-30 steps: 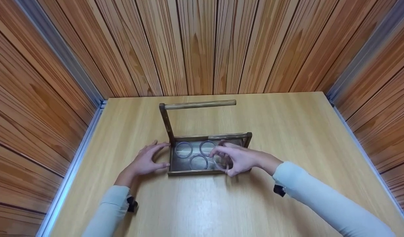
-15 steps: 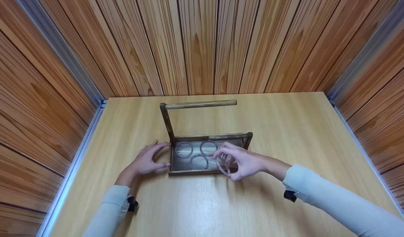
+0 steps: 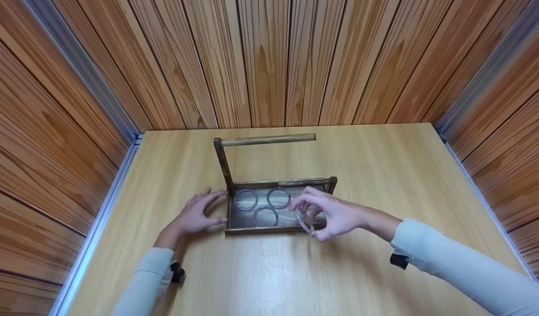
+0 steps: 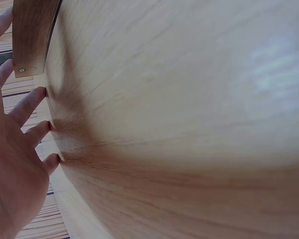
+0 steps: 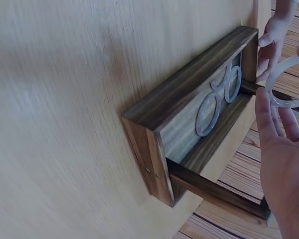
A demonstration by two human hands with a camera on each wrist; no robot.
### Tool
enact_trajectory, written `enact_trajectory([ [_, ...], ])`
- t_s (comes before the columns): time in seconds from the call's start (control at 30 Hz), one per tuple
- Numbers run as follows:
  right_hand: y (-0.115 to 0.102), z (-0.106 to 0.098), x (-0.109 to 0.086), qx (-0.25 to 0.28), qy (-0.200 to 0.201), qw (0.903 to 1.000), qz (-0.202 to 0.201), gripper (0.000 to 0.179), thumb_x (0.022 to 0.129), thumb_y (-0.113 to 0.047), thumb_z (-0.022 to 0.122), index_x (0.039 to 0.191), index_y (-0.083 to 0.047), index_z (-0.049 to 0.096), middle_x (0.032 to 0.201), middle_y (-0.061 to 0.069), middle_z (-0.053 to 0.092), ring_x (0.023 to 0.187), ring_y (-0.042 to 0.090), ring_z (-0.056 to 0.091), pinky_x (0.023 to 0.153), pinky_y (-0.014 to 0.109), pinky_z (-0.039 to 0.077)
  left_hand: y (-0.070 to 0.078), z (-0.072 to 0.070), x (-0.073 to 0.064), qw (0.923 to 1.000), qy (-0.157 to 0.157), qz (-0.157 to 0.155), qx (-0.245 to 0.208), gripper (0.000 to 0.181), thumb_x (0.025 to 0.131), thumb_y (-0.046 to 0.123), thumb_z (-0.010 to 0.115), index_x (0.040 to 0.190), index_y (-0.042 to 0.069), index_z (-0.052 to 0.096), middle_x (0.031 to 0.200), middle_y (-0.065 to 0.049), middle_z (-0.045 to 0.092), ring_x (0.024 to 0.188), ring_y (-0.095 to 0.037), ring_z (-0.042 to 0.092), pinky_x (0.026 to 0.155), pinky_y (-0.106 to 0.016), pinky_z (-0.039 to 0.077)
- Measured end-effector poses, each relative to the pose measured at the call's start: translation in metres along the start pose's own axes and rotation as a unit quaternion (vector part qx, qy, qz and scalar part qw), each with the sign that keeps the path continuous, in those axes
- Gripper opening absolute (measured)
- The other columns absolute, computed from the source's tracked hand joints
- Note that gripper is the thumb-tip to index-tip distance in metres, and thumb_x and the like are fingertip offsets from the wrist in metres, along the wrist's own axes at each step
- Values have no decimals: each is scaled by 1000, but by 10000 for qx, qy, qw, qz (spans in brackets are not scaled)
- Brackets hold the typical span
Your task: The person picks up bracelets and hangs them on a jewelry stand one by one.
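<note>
A dark wooden tray (image 3: 265, 230) with a raised bar handle (image 3: 268, 140) stands on the table. Three pale lavender bangles lie flat inside: a back left bangle (image 3: 246, 210), a back middle bangle (image 3: 278, 208) and a front bangle (image 3: 265, 226). My right hand (image 3: 337, 217) pinches another bangle (image 3: 303, 223) between thumb and fingers, tilted over the tray's right part; the right wrist view shows this held bangle (image 5: 270, 82) raised off the tray floor. Thumb and forefinger of my left hand (image 3: 192, 216) touch the tray's left end, with the other fingers (image 4: 29, 106) spread on the table.
The light wooden table (image 3: 260, 276) extends around the tray on all sides. Plank-patterned walls (image 3: 269, 61) enclose it at the back and both sides, with metal rails (image 3: 100, 219) along the edges.
My right hand has lifted the bangle out of its place beside the other three and drawn it right and slightly toward me. The left hand and the tray stay put.
</note>
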State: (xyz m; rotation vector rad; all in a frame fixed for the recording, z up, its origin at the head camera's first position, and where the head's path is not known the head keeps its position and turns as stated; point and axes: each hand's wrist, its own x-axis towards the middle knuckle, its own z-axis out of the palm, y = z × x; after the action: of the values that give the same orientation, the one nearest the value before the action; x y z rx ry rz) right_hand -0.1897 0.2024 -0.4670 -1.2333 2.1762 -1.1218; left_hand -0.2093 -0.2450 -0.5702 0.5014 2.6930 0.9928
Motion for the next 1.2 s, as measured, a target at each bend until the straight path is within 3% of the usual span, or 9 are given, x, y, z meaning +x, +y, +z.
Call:
enact_trajectory([
  [0.27, -6, -16, -10, -97, 220, 9992, -309, 73, 80, 4, 83, 148, -10, 61, 141, 15, 57, 118, 34, 67, 94, 35, 70, -1, 1, 1, 10000, 33, 0, 10, 84, 97, 54, 84, 169, 25, 52, 182, -15, 43, 176, -51, 20, 140, -79, 7],
  [0.4, -10, -26, -15, -187, 355, 9987, -310, 73, 79, 3, 84, 147, -12, 62, 138, 16, 61, 115, 31, 68, 92, 34, 70, -1, 2, 1, 10000, 37, -2, 7, 83, 97, 53, 85, 168, 25, 53, 181, -15, 45, 175, -52, 21, 139, -81, 8],
  [0.77, -15, -53, -18, -172, 722, 9959, -512, 73, 78, 7, 85, 146, -1, 60, 133, 18, 61, 116, 15, 66, 95, 30, 69, -1, 1, 0, 10000, 19, -46, -54, 83, 97, 53, 85, 169, 26, 52, 182, -14, 43, 176, -50, 19, 141, -77, 6],
  [0.9, -14, -62, -17, -160, 963, 9934, -607, 74, 76, 11, 83, 145, 2, 59, 134, 21, 61, 118, 15, 65, 93, 31, 70, -1, 1, 0, 10000, 42, -3, -55, 83, 96, 52, 85, 168, 26, 53, 181, -13, 45, 176, -50, 19, 141, -78, 7],
  [1.2, -8, -80, -12, -145, 1491, 9863, -696, 74, 75, 15, 82, 144, 1, 60, 135, 6, 59, 118, 15, 64, 90, 27, 70, -2, 3, 1, 10000, 65, 24, -46, 83, 97, 54, 84, 169, 28, 52, 182, -13, 44, 176, -51, 20, 141, -78, 7],
])
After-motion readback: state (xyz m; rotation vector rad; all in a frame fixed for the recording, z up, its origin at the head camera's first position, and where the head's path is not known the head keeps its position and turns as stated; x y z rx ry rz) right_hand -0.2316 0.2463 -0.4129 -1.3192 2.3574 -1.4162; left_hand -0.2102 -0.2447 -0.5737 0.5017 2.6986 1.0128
